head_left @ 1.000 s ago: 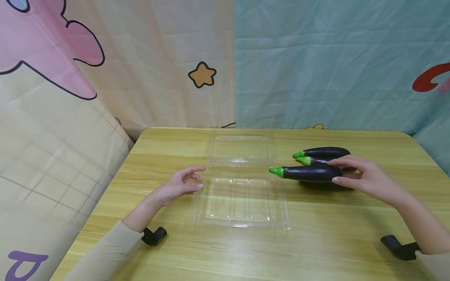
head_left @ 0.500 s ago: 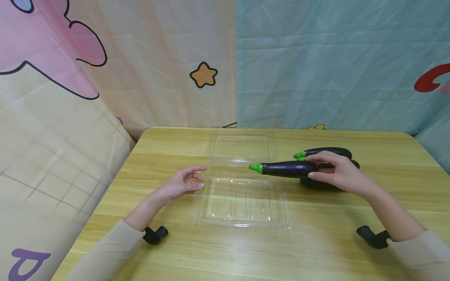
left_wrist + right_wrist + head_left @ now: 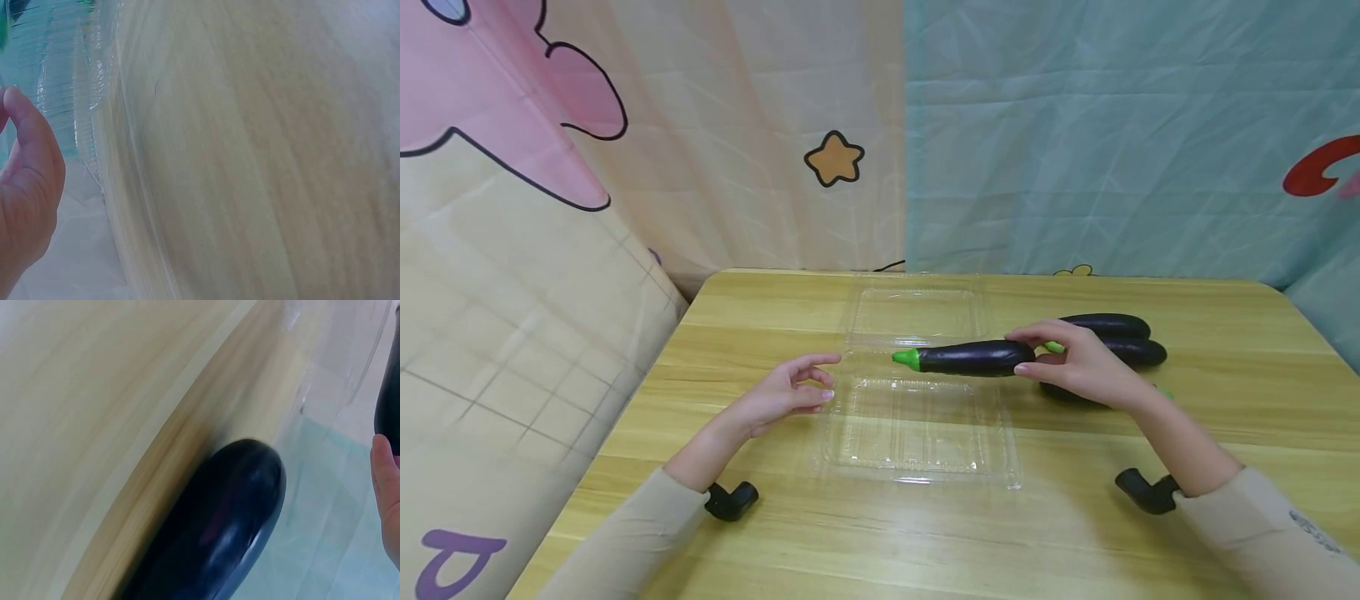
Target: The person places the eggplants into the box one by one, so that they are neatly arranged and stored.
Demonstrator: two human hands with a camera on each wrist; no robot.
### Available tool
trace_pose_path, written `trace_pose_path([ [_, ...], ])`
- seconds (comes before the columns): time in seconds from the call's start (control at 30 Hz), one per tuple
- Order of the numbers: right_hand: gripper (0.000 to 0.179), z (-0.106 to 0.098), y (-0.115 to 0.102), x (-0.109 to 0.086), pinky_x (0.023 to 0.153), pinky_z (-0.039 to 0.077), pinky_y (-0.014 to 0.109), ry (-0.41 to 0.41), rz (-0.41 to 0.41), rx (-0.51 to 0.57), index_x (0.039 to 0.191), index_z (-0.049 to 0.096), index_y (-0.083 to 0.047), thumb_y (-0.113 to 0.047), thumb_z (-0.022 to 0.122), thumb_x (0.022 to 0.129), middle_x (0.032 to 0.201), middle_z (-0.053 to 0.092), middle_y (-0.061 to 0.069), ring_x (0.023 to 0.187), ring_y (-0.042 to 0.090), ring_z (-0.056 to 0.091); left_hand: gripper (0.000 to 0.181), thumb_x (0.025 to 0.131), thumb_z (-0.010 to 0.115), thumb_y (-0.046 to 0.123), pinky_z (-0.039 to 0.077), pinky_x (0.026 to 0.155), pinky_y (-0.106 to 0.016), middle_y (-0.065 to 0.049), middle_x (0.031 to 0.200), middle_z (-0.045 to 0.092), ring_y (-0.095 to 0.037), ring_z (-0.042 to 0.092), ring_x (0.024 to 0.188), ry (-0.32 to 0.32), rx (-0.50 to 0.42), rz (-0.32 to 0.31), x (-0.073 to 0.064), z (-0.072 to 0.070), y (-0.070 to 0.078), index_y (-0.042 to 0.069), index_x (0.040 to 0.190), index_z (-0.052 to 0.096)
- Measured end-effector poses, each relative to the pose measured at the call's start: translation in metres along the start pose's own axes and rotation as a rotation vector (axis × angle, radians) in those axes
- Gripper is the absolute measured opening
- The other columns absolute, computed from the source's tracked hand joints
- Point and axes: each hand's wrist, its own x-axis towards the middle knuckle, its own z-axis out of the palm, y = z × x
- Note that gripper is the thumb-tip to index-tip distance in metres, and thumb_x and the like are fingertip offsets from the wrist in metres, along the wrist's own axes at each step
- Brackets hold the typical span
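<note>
My right hand (image 3: 1078, 362) grips a dark purple eggplant (image 3: 973, 358) by its blunt end, between thumb and fingers. The eggplant lies level over the right part of a clear plastic clamshell container (image 3: 917, 481), its green stem pointing left. In the right wrist view, the gripped eggplant (image 3: 390, 394) shows at the right edge above the thumb. Beside the container's left rim is my left hand (image 3: 782, 396), fingers loosely bent and thumb apart from the index finger. The left wrist view shows this hand (image 3: 28, 181) next to the ridged plastic wall (image 3: 94, 75).
Behind the right hand lie two more eggplants, a rear one (image 3: 1108, 324) and a nearer one (image 3: 1138, 352). Another eggplant (image 3: 1071, 396) is partly hidden under that hand. The container's lid (image 3: 917, 312) lies folded back toward the curtain (image 3: 1075, 167) at the table's far edge.
My right hand has carried the eggplant leftward from beside the other eggplants to over the container. The left hand has stayed at the container's left side.
</note>
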Motion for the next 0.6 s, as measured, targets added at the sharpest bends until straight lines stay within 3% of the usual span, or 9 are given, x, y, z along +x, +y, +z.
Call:
trace_pose_path([
  [0.43,0.037,0.022,-0.007,0.020,0.078,0.052,0.025,-0.034,-0.055,0.054,0.119,0.061,-0.003,-0.013,0.069,0.084,0.112,0.060,0.009,0.099,0.021,0.052,0.064,0.087,0.063,0.005,0.052,0.075,-0.027,-0.012,0.109,0.047,-0.020,0.058,0.086,0.004,0.003,-0.014,-0.002,0.001,0.002,0.001,0.142,0.032],
  [0.6,0.038,0.032,-0.009,0.026,0.079,0.053,0.029,-0.057,-0.048,0.093,0.118,0.060,-0.002,-0.011,0.070,0.083,0.111,0.059,0.009,0.099,0.022,0.051,0.063,0.087,0.064,0.005,0.052,0.074,-0.027,-0.016,0.111,0.046,-0.019,0.058,0.085,0.004,-0.007,-0.019,-0.002,0.003,0.003,0.001,0.142,0.033],
])
